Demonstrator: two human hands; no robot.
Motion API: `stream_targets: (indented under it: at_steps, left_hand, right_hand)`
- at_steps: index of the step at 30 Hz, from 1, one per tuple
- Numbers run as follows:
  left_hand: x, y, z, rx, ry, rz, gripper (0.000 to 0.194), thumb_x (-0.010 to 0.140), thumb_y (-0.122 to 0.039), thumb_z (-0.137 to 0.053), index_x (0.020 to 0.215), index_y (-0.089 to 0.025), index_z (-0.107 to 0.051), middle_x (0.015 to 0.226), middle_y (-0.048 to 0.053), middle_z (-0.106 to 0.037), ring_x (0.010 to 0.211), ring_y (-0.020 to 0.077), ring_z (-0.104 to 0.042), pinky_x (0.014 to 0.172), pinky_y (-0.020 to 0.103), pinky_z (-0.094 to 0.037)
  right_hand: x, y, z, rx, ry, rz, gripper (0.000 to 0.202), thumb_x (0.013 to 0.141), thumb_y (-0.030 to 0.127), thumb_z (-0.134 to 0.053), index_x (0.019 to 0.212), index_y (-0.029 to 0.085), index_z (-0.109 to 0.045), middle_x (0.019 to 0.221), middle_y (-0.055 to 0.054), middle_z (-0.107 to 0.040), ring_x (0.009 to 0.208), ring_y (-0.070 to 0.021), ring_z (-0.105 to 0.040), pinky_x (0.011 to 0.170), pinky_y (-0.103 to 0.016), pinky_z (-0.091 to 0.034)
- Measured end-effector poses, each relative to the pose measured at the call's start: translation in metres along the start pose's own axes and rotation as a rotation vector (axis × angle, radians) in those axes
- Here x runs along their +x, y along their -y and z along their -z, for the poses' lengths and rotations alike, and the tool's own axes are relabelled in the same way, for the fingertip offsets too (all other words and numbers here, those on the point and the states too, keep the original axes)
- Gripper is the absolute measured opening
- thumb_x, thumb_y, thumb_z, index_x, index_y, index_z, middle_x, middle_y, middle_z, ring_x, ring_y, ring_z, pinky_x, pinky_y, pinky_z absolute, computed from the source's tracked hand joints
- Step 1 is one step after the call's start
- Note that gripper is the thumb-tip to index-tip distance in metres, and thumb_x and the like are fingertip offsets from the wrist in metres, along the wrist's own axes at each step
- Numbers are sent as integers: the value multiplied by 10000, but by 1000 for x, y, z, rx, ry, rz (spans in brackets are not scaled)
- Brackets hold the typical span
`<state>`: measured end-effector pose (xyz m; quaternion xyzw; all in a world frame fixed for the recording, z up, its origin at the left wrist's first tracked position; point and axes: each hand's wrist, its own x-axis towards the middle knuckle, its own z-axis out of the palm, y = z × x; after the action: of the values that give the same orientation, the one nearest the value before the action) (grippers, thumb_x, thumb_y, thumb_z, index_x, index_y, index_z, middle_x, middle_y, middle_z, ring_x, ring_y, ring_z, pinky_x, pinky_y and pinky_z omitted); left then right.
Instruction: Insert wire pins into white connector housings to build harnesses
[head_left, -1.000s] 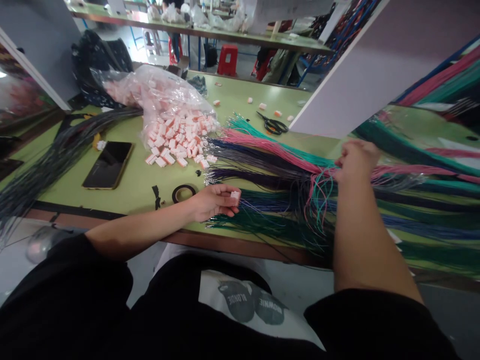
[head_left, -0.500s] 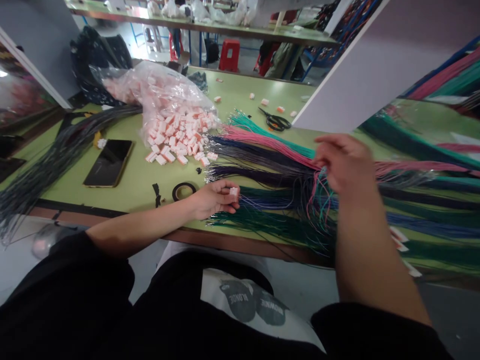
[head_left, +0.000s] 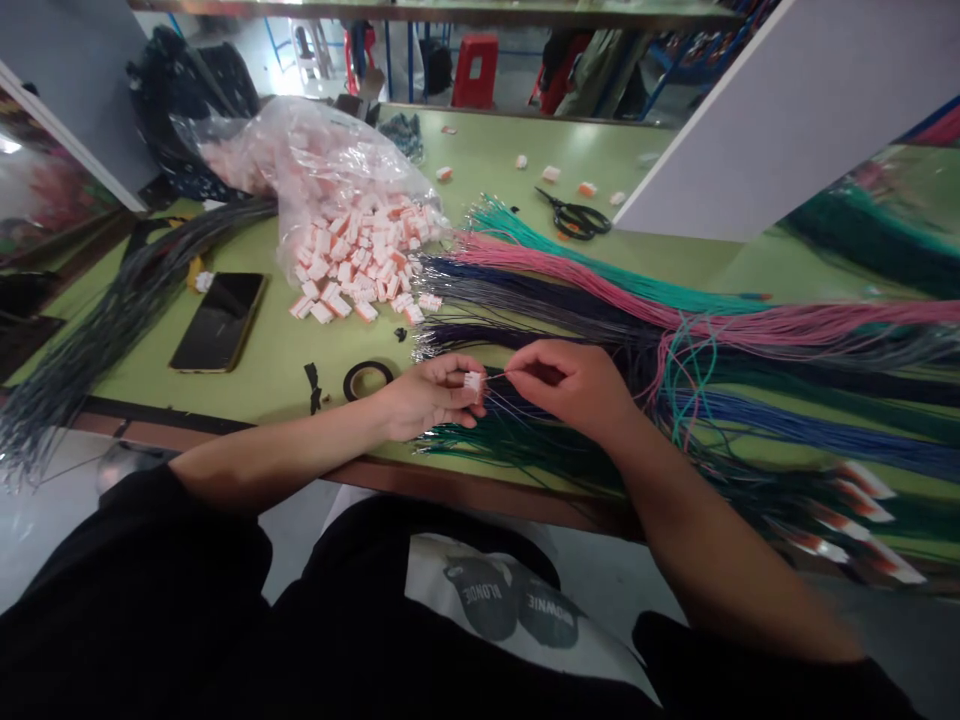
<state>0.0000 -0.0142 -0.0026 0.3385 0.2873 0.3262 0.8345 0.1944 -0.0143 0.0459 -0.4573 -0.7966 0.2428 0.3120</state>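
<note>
Between the thumb and fingers of my left hand (head_left: 427, 400) is a small white and orange connector (head_left: 473, 388), with thin wires running out of its right side. My right hand (head_left: 566, 385) pinches a thin wire (head_left: 496, 376) just right of the connector. Bundles of wires lie under and beyond my hands: teal (head_left: 585, 265), pink (head_left: 559, 268), dark blue (head_left: 517, 290) and green (head_left: 517, 445). A heap of loose connectors (head_left: 360, 255) spills from a clear plastic bag (head_left: 315, 150) at the back left.
A black phone (head_left: 219, 322) and a roll of black tape (head_left: 367, 381) lie left on the green table (head_left: 285, 385). Black scissors (head_left: 574, 217) lie behind the wires. A grey panel (head_left: 742, 130) stands at right; grey wires (head_left: 127, 300) lie far left.
My right hand has moved left and down from above the wires to beside the connector, now pinching a wire. My left hand has barely moved. The view has shifted slightly.
</note>
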Motion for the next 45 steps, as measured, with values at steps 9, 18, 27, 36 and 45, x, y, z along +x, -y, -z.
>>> stream_targets:
  at_steps: [9,18,27,36,45]
  left_hand:
    - [-1,-1,0,6,-15,12,329,667,-67,-737,921,-146,-543,691,-19,-628,658,114,-647,569,194,-493]
    - [-3,-4,-4,-2,-47,37,307,654,-53,-714,917,-130,-574,673,-15,-629,633,114,-645,558,193,-494]
    - [-3,-5,-6,-9,-87,59,249,656,-61,-713,888,-103,-629,638,4,-631,571,111,-626,522,200,-486]
    - [-5,-2,-5,43,-77,40,288,596,-98,-768,859,-99,-652,626,8,-645,526,108,-615,478,193,-467]
    - [-5,-3,-9,41,-100,17,297,596,-92,-774,870,-93,-659,615,16,-648,541,117,-624,455,184,-467]
  right_hand:
    - [-3,0,-3,-255,-4,5,94,697,202,-528,649,186,-607,593,10,-595,542,-102,-496,564,-232,-348]
    - [-4,0,-6,-488,19,155,162,754,181,-474,675,202,-614,594,-7,-584,600,-133,-512,570,-255,-318]
    - [-4,-5,-10,-503,67,201,184,797,199,-476,726,216,-645,623,-18,-627,631,-144,-552,555,-259,-313]
    - [-3,-10,-20,-488,106,181,172,781,204,-508,742,200,-675,667,-31,-661,649,-147,-569,564,-252,-315]
    - [-3,-5,-16,-91,53,3,100,699,225,-530,663,191,-616,593,16,-607,496,-87,-473,517,-214,-345]
